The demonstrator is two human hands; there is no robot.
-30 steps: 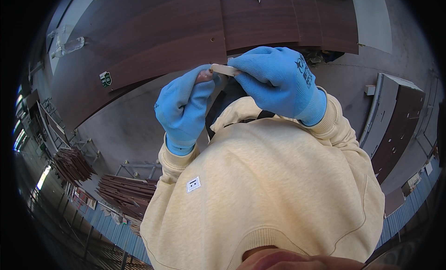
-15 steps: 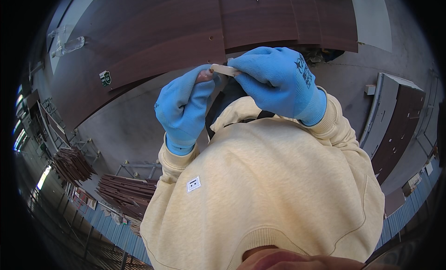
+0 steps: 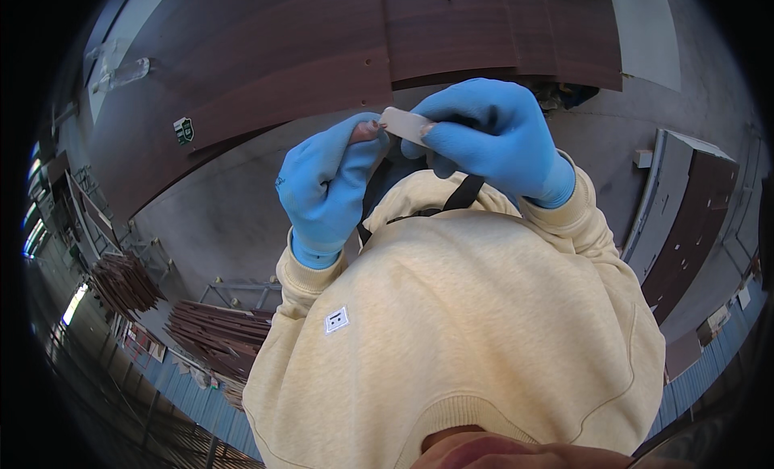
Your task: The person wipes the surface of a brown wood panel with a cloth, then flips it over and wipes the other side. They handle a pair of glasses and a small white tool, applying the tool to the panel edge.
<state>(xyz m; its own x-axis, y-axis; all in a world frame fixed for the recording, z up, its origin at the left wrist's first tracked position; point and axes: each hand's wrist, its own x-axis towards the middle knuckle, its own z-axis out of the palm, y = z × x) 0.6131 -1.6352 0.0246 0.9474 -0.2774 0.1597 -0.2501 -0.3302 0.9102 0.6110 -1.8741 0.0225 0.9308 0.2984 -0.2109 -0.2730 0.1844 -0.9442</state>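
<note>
A small flat pale piece with rounded corners [image 3: 401,124] is pinched between the thumb and fingers of my right hand [image 3: 496,134], in a blue glove. One end of it reaches toward my left hand [image 3: 326,183], also blue-gloved, and seems to touch its thumb tip. Bare skin shows at both thumb tips, where the gloves leave them uncovered. The left fingers are curled in and closed. A tiny brown spot shows at the left thumb tip; whether that hand grips anything small is too fine to tell. Both hands are raised in front of my chest.
Dark brown wood-grain panels [image 3: 266,50] lie ahead, with a clear plastic bottle [image 3: 122,74] and a green-and-white sticker [image 3: 184,130] at left. Stacked brown boards [image 3: 218,332] stand at lower left. A grey-and-brown panel stack [image 3: 685,211] is at right, above grey floor [image 3: 218,195].
My right hand has turned, so the pale piece shows more of its flat face and the right thumb is more in view. My left hand has shifted slightly right.
</note>
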